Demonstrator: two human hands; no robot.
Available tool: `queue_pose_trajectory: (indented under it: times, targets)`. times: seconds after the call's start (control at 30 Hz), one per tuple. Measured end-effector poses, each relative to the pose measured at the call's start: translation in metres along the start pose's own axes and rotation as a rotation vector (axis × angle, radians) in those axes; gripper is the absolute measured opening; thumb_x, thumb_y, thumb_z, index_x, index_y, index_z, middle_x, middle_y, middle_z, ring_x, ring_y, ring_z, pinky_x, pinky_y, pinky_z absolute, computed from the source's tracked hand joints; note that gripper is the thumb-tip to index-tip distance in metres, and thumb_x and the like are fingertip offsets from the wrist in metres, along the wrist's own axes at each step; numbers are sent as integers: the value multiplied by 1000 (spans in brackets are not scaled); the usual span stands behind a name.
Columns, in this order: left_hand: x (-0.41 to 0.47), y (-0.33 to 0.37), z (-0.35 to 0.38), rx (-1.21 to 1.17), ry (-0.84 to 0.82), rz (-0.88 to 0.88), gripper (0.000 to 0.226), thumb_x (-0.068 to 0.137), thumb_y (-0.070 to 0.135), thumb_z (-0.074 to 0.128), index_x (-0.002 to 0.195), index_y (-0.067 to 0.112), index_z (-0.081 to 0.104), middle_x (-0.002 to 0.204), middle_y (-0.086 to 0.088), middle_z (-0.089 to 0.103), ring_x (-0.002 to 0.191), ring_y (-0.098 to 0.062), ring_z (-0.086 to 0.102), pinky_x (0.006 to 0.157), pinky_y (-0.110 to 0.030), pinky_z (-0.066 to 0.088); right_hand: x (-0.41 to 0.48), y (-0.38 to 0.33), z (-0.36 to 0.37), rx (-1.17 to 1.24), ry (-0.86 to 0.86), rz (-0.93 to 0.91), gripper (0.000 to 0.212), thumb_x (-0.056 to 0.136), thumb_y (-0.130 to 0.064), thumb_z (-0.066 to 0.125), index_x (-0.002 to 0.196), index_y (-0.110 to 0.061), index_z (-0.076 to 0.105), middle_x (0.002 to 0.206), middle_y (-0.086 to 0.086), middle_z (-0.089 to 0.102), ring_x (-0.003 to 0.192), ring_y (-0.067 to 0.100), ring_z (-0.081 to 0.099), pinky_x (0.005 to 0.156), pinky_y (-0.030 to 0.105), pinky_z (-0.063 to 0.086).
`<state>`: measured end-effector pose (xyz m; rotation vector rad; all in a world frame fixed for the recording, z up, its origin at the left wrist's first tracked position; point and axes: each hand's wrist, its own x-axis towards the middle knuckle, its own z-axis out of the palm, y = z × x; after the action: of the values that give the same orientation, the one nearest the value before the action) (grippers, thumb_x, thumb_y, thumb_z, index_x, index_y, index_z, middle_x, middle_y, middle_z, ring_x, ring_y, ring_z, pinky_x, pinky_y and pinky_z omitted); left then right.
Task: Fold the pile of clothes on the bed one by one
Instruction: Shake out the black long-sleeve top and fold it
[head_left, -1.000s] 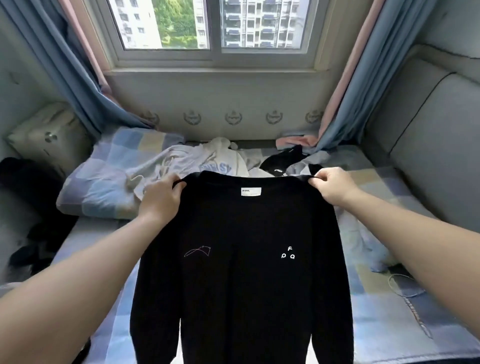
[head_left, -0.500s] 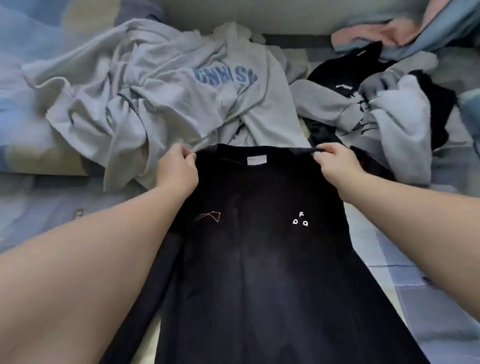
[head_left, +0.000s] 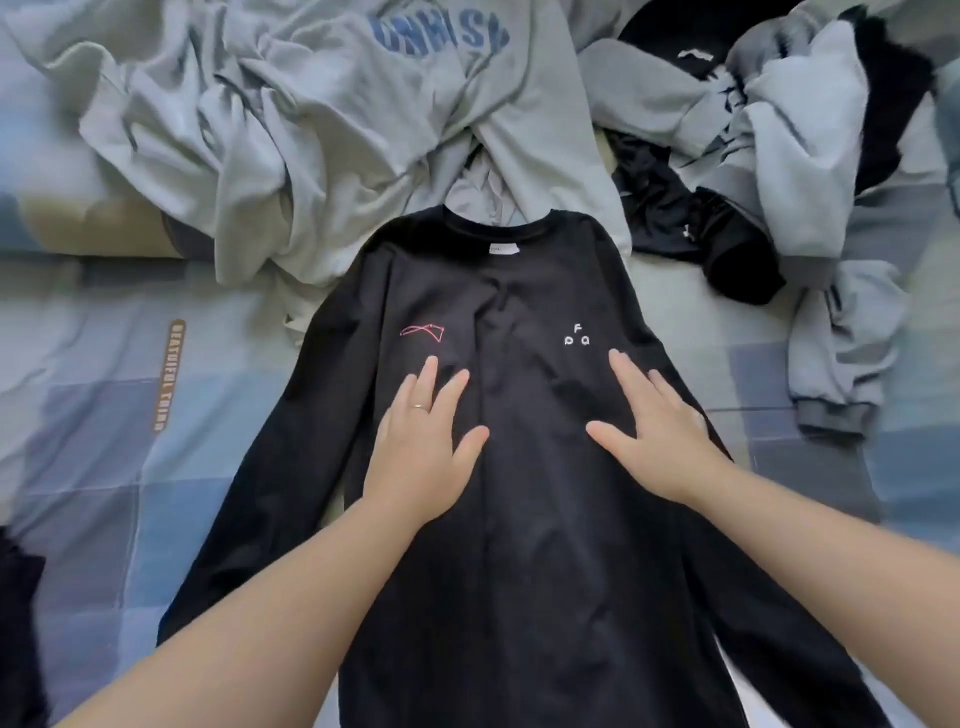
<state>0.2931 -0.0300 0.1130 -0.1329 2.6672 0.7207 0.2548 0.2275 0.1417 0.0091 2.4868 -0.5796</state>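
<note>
Both hands have let go of the collar and come down onto the chest of the black shirt (head_left: 524, 467), which now lies flat on the bed (head_left: 93, 467). The left hand (head_left: 423, 441) and right hand (head_left: 657, 431) rest on it with fingers spread flat — holding nothing. The pile of clothes (head_left: 322, 119) touches the collar edge. The sleeves lie out to both sides, and bare blanket shows on the left.

Bed (head_left: 104, 493): one, covered by a sheet in pale blue, grey and darker blue checks, lightly creased.
Sheet label (head_left: 169, 375): brown strip with pale lettering, lying lengthwise at left.
Pillow (head_left: 57, 218): matching check with a tan block, far left.
Light: soft, even.
</note>
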Motion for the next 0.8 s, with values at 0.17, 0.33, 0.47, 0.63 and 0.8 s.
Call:
queue_pose_trajectory:
  times: [0.17,0.33,0.47,0.63,0.8]
  targets:
    - [-119,-9,48,19,-140,-168,68,100,54,47,158,33,21,169,6,0,154,-20,5,120,-43,26,-97,58,40,-38,-101,44,78,100,-47,51,160,-38,3,167,-17,9,155,19,5,120,51,17]
    - [-227,-40,124,45,-199,-351,78,93,53,61,157,32,23,169,2,3,153,-26,9,118,-47,29,-168,128,111,26,-194,138,83,97,-44,59,160,-36,7,166,-9,21,152,22,20,118,54,26]
    - [-285,-67,180,110,-219,-399,95,85,50,73,159,32,16,169,1,-6,153,-29,4,121,-47,26,-205,176,175,-40,-245,133,96,90,-45,69,160,-35,5,169,-2,5,155,21,6,122,50,22]
    - [-295,-83,217,223,-60,-327,87,84,45,76,155,33,26,168,-3,6,151,-31,11,114,-53,28,-217,208,219,-352,-206,59,102,81,-52,74,156,-45,5,166,-9,-14,154,22,-6,112,58,32]
    - [-298,-94,226,206,63,-154,34,89,12,68,121,16,58,124,-9,50,105,-39,47,82,-51,46,-225,221,230,-208,149,-103,30,90,-13,62,119,-20,66,132,7,54,121,35,50,91,51,46]
